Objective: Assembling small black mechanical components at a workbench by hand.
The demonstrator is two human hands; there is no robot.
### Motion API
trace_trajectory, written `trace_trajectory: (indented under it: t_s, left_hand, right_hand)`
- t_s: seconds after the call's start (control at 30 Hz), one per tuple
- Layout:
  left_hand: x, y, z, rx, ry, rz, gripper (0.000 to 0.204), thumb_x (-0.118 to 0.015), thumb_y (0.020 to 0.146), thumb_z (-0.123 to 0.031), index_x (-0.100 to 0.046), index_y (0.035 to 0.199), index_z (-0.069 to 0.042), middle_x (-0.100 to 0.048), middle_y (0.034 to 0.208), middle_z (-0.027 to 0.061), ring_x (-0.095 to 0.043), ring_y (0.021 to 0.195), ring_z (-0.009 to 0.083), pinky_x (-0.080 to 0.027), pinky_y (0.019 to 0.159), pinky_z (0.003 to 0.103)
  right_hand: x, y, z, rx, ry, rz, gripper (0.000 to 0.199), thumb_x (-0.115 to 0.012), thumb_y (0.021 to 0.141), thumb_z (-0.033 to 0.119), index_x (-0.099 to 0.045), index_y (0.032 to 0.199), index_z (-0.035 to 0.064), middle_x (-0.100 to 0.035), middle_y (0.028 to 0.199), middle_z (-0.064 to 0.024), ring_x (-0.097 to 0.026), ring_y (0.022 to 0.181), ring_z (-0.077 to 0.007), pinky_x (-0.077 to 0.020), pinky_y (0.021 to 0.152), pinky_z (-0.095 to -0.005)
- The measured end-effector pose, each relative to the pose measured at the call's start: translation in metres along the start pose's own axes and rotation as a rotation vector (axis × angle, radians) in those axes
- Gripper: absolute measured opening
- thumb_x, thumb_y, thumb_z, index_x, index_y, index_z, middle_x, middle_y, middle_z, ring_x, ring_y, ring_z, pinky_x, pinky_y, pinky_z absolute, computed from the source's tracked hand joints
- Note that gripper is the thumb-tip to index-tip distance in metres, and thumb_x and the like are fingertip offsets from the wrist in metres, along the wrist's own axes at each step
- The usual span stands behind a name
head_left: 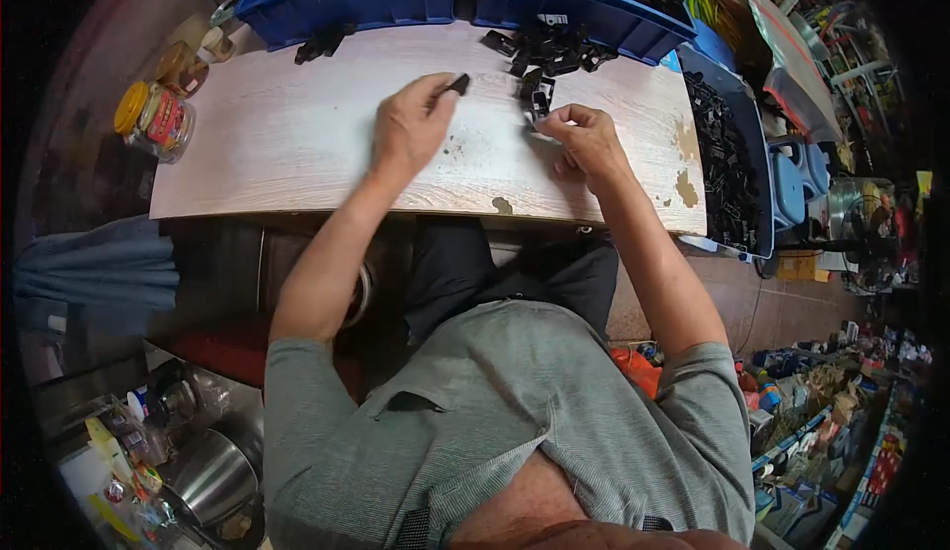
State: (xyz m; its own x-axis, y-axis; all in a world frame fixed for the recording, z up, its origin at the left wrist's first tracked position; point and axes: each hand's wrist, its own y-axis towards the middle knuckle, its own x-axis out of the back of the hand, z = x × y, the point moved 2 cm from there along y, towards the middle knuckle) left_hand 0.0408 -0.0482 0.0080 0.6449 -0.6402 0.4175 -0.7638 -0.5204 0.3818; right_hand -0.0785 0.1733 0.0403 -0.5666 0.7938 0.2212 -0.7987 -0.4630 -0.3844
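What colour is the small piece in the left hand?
The small piece in the left hand is black, best seen in the head view.

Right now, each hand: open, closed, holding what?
Left hand: closed, holding a small black part.
Right hand: fingertips by another black part; grip cannot be told.

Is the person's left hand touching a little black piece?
Touching: in the head view, the left hand has a black piece poking out between its thumb and fingers.

Jar (158, 123): its red label (172, 120) bore lettering too small and blurred to read.
Right blue bin (604, 26): a pale patch (552, 19) showed illegibly.
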Motion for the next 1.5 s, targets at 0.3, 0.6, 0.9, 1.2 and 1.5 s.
trace_trajectory:
  t_s: [0.3, 0.6, 0.9, 1.2, 1.5]
  left_hand:
    - [-0.03, -0.017, -0.027, 0.066, -0.177, 0.084, 0.033, -0.068, 0.096, -0.018, -0.07, 0.121, 0.003, -0.077, 0.1, 0.0122, -0.071, 0.089, 0.0165, -0.057, 0.08, 0.031]
    - [-0.053, -0.01, -0.033, 0.069, -0.186, 0.096, 0.033, -0.067, 0.096, -0.018, -0.069, 0.123, 0.002, -0.077, 0.105, 0.0147, -0.073, 0.093, 0.018, -0.057, 0.081, 0.031]
    - [-0.035, -0.008, -0.037, -0.08, -0.071, -0.011, 0.031, -0.067, 0.095, -0.017, -0.07, 0.121, 0.0, -0.076, 0.108, 0.0175, -0.074, 0.092, 0.0238, -0.058, 0.079, 0.033]
    - [-0.06, -0.003, -0.044, -0.35, 0.263, 0.015, 0.024, -0.067, 0.089, -0.011, -0.072, 0.111, -0.006, -0.074, 0.098, 0.0166, -0.07, 0.093, 0.0359, -0.057, 0.081, 0.045]
    - [-0.029, 0.004, -0.026, -0.326, 0.43, 0.025, 0.026, -0.067, 0.087, -0.01, -0.071, 0.113, -0.006, -0.074, 0.1, 0.0165, -0.069, 0.089, 0.0347, -0.056, 0.081, 0.045]
  right_hand:
    - [-0.004, -0.005, 0.005, 0.066, 0.09, -0.038, 0.021, -0.08, 0.084, 0.017, -0.065, 0.092, 0.0049, -0.049, 0.055, 0.0015, -0.046, 0.043, -0.0102, -0.0464, 0.044, -0.0301]
    - [-0.03, -0.006, 0.006, -0.03, -0.009, 0.084, 0.021, -0.078, 0.087, 0.024, -0.067, 0.088, 0.0062, -0.052, 0.056, 0.0005, -0.048, 0.042, -0.0113, -0.0474, 0.04, -0.0302]
    - [-0.021, 0.007, 0.005, 0.157, 0.113, 0.014, 0.024, -0.079, 0.082, 0.007, -0.066, 0.101, 0.0024, -0.06, 0.065, -0.0015, -0.051, 0.048, -0.0098, -0.0452, 0.041, -0.0277]
    - [-0.021, 0.02, 0.003, 0.16, 0.031, -0.008, 0.028, -0.078, 0.083, 0.007, -0.063, 0.105, -0.0008, -0.066, 0.071, -0.0077, -0.058, 0.049, -0.0147, -0.0458, 0.04, -0.0308]
    - [-0.021, 0.015, 0.004, 0.114, 0.066, -0.015, 0.029, -0.083, 0.08, 0.012, -0.067, 0.103, 0.0078, -0.062, 0.072, -0.0019, -0.052, 0.049, -0.011, -0.0439, 0.042, -0.0269]
